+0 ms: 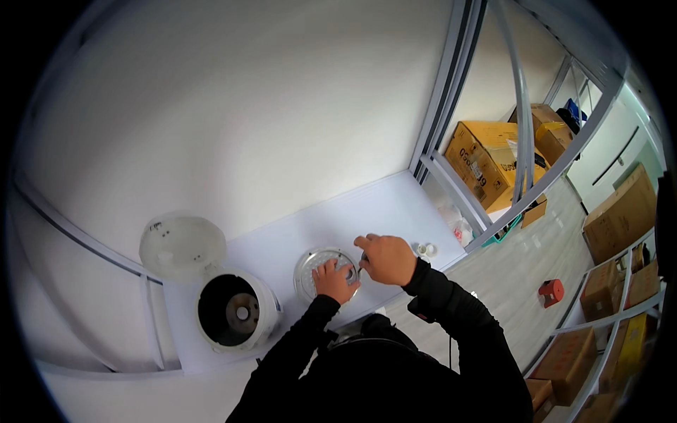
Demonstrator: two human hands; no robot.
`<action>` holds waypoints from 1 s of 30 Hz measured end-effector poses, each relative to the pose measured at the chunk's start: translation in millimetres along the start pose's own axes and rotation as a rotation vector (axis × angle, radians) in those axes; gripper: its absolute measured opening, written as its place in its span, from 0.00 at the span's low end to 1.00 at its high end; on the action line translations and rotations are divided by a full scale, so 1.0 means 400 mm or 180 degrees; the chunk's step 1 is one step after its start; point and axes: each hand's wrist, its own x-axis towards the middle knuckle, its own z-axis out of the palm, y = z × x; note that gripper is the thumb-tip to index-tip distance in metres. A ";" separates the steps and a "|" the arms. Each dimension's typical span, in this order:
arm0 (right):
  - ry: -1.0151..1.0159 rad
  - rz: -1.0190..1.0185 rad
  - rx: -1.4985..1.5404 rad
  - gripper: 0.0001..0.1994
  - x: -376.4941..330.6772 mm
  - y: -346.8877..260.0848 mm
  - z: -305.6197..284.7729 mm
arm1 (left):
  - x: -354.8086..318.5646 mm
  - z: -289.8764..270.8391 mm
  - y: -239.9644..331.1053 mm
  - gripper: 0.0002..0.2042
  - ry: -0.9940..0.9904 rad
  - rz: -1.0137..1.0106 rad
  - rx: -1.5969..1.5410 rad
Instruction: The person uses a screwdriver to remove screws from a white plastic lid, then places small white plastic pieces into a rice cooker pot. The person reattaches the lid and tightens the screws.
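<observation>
The left hand (335,280) spreads its fingers on the round metal lid (305,272), just under it. The right hand (387,258) curls beside the lid; I can't tell if it grips anything. The lid looks stiff, light, maybe slippery: best held by its rim.

The person wears black: a matte upper garment (374,388) over the torso, with a left sleeve (285,349) and a right sleeve (469,321), both long and reaching the wrist. The cloth is dark enough to hide most folds and seams. A boxy black bulge (422,309) juts from the right forearm, its nature unclear. The left hand (336,280) and right hand (389,258) are bare, without gloves
</observation>
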 end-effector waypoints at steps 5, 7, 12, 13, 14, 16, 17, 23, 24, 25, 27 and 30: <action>0.0551 0.0255 0.0406 0.13 -0.013 -0.009 -0.047 | 0.014 -0.023 0.014 0.20 0.0276 -0.0239 -0.0058; 0.0742 0.0364 0.0619 0.13 -0.024 -0.002 -0.055 | 0.028 -0.043 0.015 0.18 0.0291 -0.0480 -0.0140; 0.1194 0.0569 0.0926 0.13 -0.051 0.039 -0.052 | 0.069 -0.029 -0.047 0.16 0.0350 -0.0678 -0.0535; 0.1224 0.0605 0.0972 0.12 -0.059 0.045 -0.053 | 0.078 -0.028 -0.053 0.16 0.0371 -0.0632 -0.0551; 0.1211 0.0600 0.1028 0.12 -0.066 0.050 -0.053 | 0.085 -0.027 -0.057 0.16 0.0382 -0.0623 -0.0494; 0.1182 0.0606 0.1134 0.11 -0.081 0.056 -0.056 | 0.095 -0.021 -0.056 0.15 0.0393 -0.0596 -0.0391; 0.1140 0.0635 0.1240 0.11 -0.089 0.055 -0.059 | 0.103 -0.018 -0.052 0.14 0.0326 -0.0649 -0.0408; 0.1026 0.0629 0.1544 0.11 -0.145 0.045 -0.067 | 0.132 0.013 -0.059 0.10 0.0301 -0.0713 -0.0365; 0.1051 0.0624 0.1512 0.11 -0.156 0.044 -0.069 | 0.133 0.012 -0.061 0.10 0.0332 -0.0676 -0.0284; 0.1061 0.0631 0.1478 0.11 -0.172 0.042 -0.070 | 0.130 0.015 -0.064 0.09 0.0351 -0.0645 -0.0212; 0.1117 0.0664 0.1429 0.11 -0.203 0.037 -0.073 | 0.130 0.019 -0.073 0.09 0.0438 -0.0612 -0.0152; 0.1375 0.0794 0.1490 0.11 -0.252 0.036 -0.073 | 0.132 0.009 -0.054 0.07 0.0568 -0.0558 -0.0677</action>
